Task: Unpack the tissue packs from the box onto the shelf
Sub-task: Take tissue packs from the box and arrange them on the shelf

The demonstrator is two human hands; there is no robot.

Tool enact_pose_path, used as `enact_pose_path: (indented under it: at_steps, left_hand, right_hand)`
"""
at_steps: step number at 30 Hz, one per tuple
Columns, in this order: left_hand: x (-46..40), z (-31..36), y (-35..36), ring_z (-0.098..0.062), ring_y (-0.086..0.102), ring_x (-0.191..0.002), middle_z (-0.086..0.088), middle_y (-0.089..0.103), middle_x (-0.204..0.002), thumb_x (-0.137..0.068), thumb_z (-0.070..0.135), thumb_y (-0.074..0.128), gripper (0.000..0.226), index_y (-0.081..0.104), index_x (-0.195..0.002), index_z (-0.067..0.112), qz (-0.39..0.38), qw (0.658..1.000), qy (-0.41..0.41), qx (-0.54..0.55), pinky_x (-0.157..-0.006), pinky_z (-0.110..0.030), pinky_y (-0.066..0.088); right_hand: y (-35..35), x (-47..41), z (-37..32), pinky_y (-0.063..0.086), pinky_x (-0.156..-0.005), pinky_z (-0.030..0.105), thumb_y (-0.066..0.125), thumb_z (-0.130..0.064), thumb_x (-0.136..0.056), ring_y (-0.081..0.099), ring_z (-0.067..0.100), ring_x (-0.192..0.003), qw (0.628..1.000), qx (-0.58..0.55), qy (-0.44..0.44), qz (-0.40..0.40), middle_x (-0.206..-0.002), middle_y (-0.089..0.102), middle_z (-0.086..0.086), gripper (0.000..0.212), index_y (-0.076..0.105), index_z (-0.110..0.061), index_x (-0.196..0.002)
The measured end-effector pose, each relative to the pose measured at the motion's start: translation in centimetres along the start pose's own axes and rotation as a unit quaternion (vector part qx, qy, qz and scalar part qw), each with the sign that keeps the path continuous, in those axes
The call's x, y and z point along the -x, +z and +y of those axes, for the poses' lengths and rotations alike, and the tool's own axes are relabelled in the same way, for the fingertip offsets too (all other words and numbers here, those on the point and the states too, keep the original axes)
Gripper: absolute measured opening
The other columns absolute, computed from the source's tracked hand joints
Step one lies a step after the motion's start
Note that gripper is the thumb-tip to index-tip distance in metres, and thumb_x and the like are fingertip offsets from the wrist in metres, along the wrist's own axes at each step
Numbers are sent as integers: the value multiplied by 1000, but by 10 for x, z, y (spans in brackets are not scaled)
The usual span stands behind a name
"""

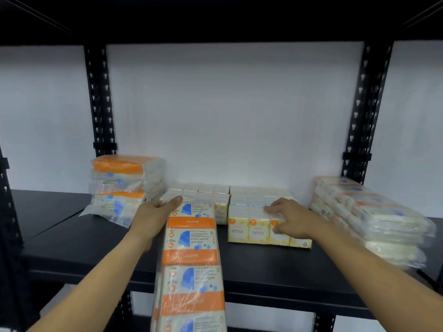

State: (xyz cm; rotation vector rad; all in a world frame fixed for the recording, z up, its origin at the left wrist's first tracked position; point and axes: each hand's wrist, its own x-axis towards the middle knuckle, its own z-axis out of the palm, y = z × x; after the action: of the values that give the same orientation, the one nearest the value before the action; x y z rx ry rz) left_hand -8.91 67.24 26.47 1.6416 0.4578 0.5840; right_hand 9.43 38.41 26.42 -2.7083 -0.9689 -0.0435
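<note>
Head view: a black metal shelf [100, 238] runs across the frame against a white wall [227, 111], with perforated black uprights [99, 99] at 10 and 2 o'clock.

The left hand [153, 216], just left of centre at 9 o'clock, grips the far end of a long pocket tissue multipack [191, 259], thumb laid along its top edge and fingers curled round its left side. This clear-wrapped pack, printed with orange bands and blue marks, reaches from the middle of the shelf down over the front edge to 6 o'clock.

The right hand [290, 218], at 3 o'clock from centre, rests on a block of yellow mini tissue packs [259, 226]; its fingers lie spread over the top and its thumb presses the front face of the rightmost packs. Whether it truly grips the block I cannot tell.

Behind, at 12 o'clock from the hands, a second block of small tissue packs [203, 191] stands close to the wall, touching the long multipack's far end.

At 9 o'clock a stack of orange-banded multipacks [122, 183] stands near the left upright in crumpled wrap. At 3 o'clock, far right, a pile of flat multipacks [369, 212] lies on the shelf, well apart from the long pack.
</note>
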Motion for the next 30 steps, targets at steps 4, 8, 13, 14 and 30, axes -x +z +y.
enact_pose_path:
  at_steps: [4,8,13,14,30]
  left_hand:
    - [-1,0,1,-19,74,-65,-9,78,-77,-88,33,72,33,69,-95,1,2,1000,-2,1,-67,-32,54]
    - [1,4,2,-20,75,-69,-6,78,-77,-88,36,72,35,70,-98,2,-2,1000,3,-4,-68,-31,54]
    - [11,20,9,-13,76,-69,0,79,-78,-87,39,72,34,70,-96,6,-12,999,51,-15,-65,-24,53]
    - [14,25,12,-11,75,-69,1,79,-77,-87,40,72,34,70,-96,7,-12,998,64,-22,-64,-22,52]
    - [62,73,58,-23,76,-77,-6,78,-84,-86,40,73,35,69,-98,7,-111,976,184,-41,-71,-35,59]
  right_hand:
    - [2,0,-1,39,-107,32,69,-27,-86,37,15,-137,1000,7,4,5,-152,35,-8,70,40,-35,-149]
    - [2,7,-9,38,-109,36,66,-29,-84,32,17,-142,999,32,9,10,-156,32,-5,77,31,-36,-152]
    - [-16,24,-49,32,-109,29,67,-48,-87,36,15,-141,993,-101,-50,46,-154,37,-5,72,36,-35,-150]
    - [-20,28,-60,35,-104,27,66,-50,-87,40,13,-137,989,-123,-64,49,-152,41,-6,69,38,-36,-148]
    - [-65,75,-98,62,-79,39,84,-51,-68,69,11,-100,966,-249,-73,-10,-116,67,-13,72,49,-37,-130]
